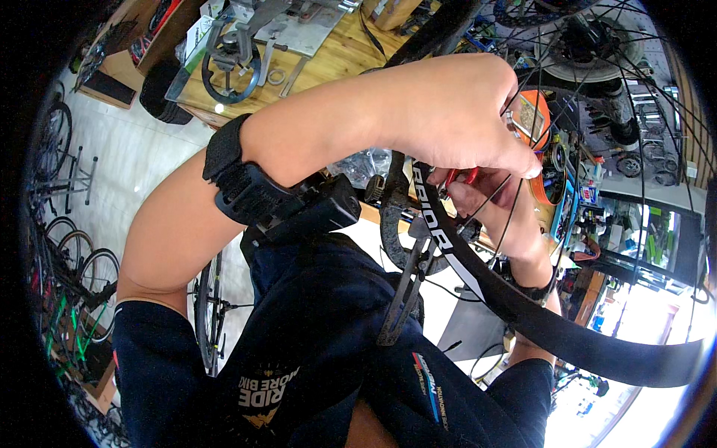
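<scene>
A black bicycle wheel rim (538, 322) with white lettering curves from the middle down to the right, its thin dark spokes (509, 228) running up from it. It sits in a dark metal wheel stand (392, 235). Reaching across from the left, my left hand (470, 112) is closed around a spoke, its curled fingers partly hidden. Just below, at the rim's inner edge, my right hand (499, 201) pinches a small red spoke wrench (469, 176). Part of the wrench is covered by my fingers.
A wooden bench (328, 78) at the back holds a dark metal ring tool (231, 63) and other hand tools. A hub with a large disc (590, 45) hangs at the upper right. Bicycles (97, 276) stand along the left. A flat slotted metal arm (403, 302) juts toward my torso.
</scene>
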A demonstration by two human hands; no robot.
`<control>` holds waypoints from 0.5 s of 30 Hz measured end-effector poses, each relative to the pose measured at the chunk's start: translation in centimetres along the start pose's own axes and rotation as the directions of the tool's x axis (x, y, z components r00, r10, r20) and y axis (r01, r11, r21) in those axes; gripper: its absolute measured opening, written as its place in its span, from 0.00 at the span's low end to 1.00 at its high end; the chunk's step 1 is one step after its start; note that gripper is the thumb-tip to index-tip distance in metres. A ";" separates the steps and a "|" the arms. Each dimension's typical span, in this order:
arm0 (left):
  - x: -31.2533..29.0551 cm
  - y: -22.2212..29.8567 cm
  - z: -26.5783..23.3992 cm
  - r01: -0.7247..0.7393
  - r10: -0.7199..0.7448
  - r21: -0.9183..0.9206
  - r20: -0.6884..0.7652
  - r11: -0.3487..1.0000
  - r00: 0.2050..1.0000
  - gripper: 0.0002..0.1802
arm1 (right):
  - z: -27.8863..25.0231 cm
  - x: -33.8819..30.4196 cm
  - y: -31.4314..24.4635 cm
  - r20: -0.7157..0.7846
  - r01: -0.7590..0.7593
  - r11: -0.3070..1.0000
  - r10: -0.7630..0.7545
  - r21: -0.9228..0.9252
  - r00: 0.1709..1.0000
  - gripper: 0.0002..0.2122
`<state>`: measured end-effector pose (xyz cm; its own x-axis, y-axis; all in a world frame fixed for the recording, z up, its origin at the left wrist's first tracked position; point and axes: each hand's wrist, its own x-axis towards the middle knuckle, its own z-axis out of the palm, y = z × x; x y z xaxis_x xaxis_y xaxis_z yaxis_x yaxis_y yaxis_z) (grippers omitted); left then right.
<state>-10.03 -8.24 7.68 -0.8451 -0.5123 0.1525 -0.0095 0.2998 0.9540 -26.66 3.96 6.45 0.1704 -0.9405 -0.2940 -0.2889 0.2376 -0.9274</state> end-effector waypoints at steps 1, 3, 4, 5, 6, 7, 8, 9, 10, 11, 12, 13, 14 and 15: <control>0.0 0.0 0.0 -0.001 0.001 0.017 -0.007 1.000 1.000 0.34 | 0.3 0.0 0.1 -0.024 0.000 1.000 -0.001 -0.008 1.000 0.12; 0.0 0.0 0.0 -0.011 0.012 0.060 -0.009 0.998 1.000 0.33 | 0.6 -0.1 0.3 -0.079 0.000 1.000 -0.002 -0.024 0.997 0.12; 0.1 -0.1 0.0 -0.017 0.017 0.034 -0.006 0.999 1.000 0.32 | 0.3 0.1 0.3 -0.030 -0.020 0.996 0.018 -0.092 0.999 0.12; 0.2 -0.3 0.0 -0.024 0.024 0.005 0.003 1.000 1.000 0.32 | 0.1 0.1 0.3 -0.012 -0.016 0.999 0.016 -0.037 1.000 0.12; 0.2 -0.2 0.1 -0.025 0.025 -0.021 0.013 0.999 1.000 0.31 | 0.0 0.0 0.5 0.007 -0.013 1.000 0.013 0.018 1.000 0.12; 0.3 -0.2 0.1 -0.026 0.027 -0.048 0.023 0.999 0.999 0.30 | -0.2 0.0 0.8 0.025 -0.010 0.997 0.008 0.073 1.000 0.12; 0.2 -0.1 0.1 -0.018 0.020 -0.070 0.030 0.997 0.999 0.30 | -1.0 0.4 1.2 0.133 0.012 0.987 -0.034 0.162 0.991 0.13; 0.3 -0.1 0.1 -0.013 0.016 -0.087 0.036 0.996 0.999 0.29 | -0.8 0.1 1.3 0.086 0.006 0.993 -0.016 0.120 0.996 0.13; 0.3 -0.1 0.1 -0.009 0.013 -0.105 0.045 0.994 0.999 0.29 | -0.3 -0.4 1.0 0.038 -0.003 0.997 0.000 0.078 0.999 0.13; 0.4 -0.2 0.1 -0.007 0.013 -0.115 0.051 0.993 0.999 0.28 | 0.0 -0.6 0.7 -0.011 -0.012 0.999 0.012 0.037 1.000 0.13; 0.4 -0.2 0.2 -0.006 0.013 -0.126 0.057 0.992 0.998 0.28 | -0.2 -0.5 0.6 0.010 -0.002 0.999 0.001 0.048 1.000 0.13; 0.2 -0.1 0.0 -0.013 0.019 -0.118 0.054 0.993 0.998 0.28 | -0.5 -0.4 0.6 0.029 -0.005 0.997 0.002 0.081 1.000 0.13; 0.1 0.1 -0.1 -0.021 0.027 -0.111 0.052 0.994 0.998 0.28 | -0.8 -0.4 0.6 0.047 -0.010 0.993 0.004 0.114 0.999 0.13; 0.0 0.2 -0.2 -0.029 0.034 -0.100 0.050 0.995 0.998 0.28 | -1.0 -0.3 0.7 0.065 -0.015 0.989 0.005 0.147 0.998 0.12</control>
<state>-9.97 -8.32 7.92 -0.8708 -0.4605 0.1722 0.0688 0.2325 0.9702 -27.85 4.17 6.16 0.2294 -0.9215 -0.3133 -0.1502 0.2845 -0.9468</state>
